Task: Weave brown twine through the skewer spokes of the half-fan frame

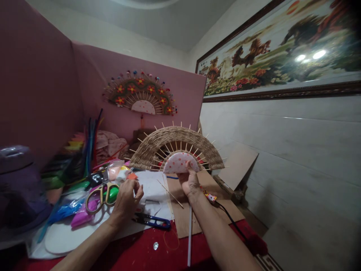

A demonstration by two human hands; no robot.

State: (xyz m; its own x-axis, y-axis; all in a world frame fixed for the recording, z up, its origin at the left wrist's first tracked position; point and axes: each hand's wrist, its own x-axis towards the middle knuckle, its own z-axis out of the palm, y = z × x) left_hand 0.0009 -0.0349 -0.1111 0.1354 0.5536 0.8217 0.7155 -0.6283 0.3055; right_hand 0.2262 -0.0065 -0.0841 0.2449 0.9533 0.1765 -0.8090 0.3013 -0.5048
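Note:
My right hand (188,183) grips a half-round woven fan (176,136) by its white base with orange dots, thumb in front. The fan stands upright, its brown woven band crossed by thin wooden sticks that poke out past the outer edge. My left hand (128,197) is low over the white paper (152,184), fingers curled inward; what is in them, if anything, is hidden. Beside it lie scissors (94,199) with cream handles, their blades out of sight. An orange piece (132,176) shows just behind the fingers. Dark blue thread snips (153,221) rest near the wrist.
Bags of coloured clay (81,214) crowd the left, by a purple container (21,184). A loose stick (170,194) lies across paper and cardboard (208,184). A clear glue stick (190,237) points toward me. A finished flowered fan (139,92) hangs on the pink panel (186,90).

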